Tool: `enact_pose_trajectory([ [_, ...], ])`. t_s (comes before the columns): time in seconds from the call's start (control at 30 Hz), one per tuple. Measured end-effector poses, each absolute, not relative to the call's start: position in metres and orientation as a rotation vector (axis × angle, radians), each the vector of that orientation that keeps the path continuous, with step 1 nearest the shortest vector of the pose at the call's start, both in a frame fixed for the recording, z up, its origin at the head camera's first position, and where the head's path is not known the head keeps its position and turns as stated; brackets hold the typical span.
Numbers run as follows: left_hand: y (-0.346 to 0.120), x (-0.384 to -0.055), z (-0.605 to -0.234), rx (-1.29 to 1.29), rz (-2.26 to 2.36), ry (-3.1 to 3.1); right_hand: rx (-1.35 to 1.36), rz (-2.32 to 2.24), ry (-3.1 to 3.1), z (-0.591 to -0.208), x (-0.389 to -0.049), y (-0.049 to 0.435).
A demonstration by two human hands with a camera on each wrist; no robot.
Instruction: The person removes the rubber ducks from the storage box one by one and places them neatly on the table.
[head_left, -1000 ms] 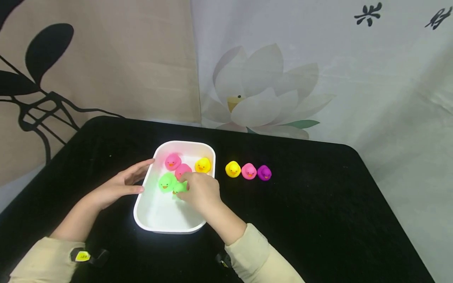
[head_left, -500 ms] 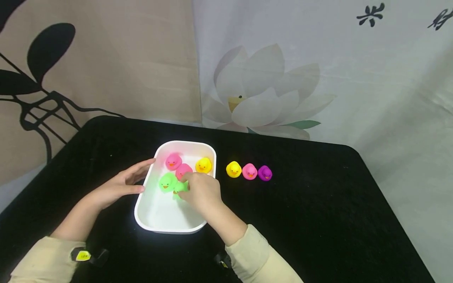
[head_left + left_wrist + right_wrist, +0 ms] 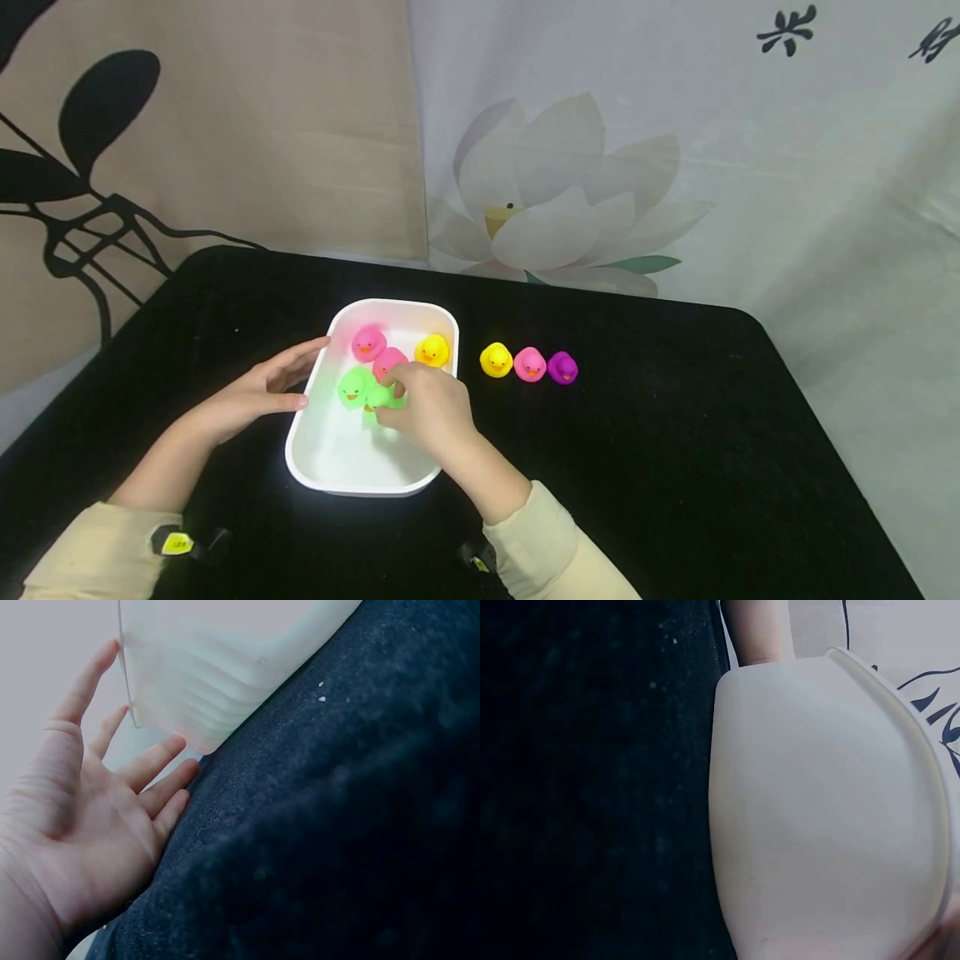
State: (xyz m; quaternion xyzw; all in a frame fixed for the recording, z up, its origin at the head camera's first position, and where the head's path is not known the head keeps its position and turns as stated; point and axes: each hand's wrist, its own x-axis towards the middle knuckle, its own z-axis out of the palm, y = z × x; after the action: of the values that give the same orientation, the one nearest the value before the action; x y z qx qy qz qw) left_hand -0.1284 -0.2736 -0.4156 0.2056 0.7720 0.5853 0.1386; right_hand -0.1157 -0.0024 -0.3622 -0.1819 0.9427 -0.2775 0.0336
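Observation:
A white plastic tray (image 3: 337, 450) holds several small rubber ducks. My left hand (image 3: 251, 396) is at its left side, thumb and fingertips against the rim. In the left wrist view the fingers of my left hand (image 3: 112, 802) spread beside the tray wall (image 3: 217, 682). My right hand (image 3: 435, 412) reaches over the right rim and pinches a green rubber duck (image 3: 378, 398) between thumb and index finger. Against it on the left sits another green duck (image 3: 352, 387). A pink duck (image 3: 387, 362) lies just beyond the fingers, partly covered. The right wrist view mostly shows the tray's outer wall (image 3: 825, 802).
Also in the tray are another pink duck (image 3: 368, 342) and a yellow duck (image 3: 432, 350). Right of it, a yellow duck (image 3: 496, 360), a pink duck (image 3: 530, 364) and a purple duck (image 3: 562, 367) form a row on the black tablecloth (image 3: 675, 450). Printed curtains (image 3: 570, 50) hang behind.
My right hand and sleeve have shifted slightly to the right, and more of the green duck shows between thumb and index finger. My left hand keeps its place at the tray.

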Motion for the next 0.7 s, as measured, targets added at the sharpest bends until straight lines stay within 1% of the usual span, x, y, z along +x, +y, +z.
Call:
enact_pose_trajectory([
  [0.47, -0.274, -0.127, -0.416, 0.594, 1.691, 2.239, -0.638, -1.035, 2.794, -0.359, -0.114, 0.005],
  [0.7, -0.273, -0.128, -0.416, 0.598, 1.692, 2.238, -0.645, -1.219, 2.655, -0.356, -0.115, 0.013],
])
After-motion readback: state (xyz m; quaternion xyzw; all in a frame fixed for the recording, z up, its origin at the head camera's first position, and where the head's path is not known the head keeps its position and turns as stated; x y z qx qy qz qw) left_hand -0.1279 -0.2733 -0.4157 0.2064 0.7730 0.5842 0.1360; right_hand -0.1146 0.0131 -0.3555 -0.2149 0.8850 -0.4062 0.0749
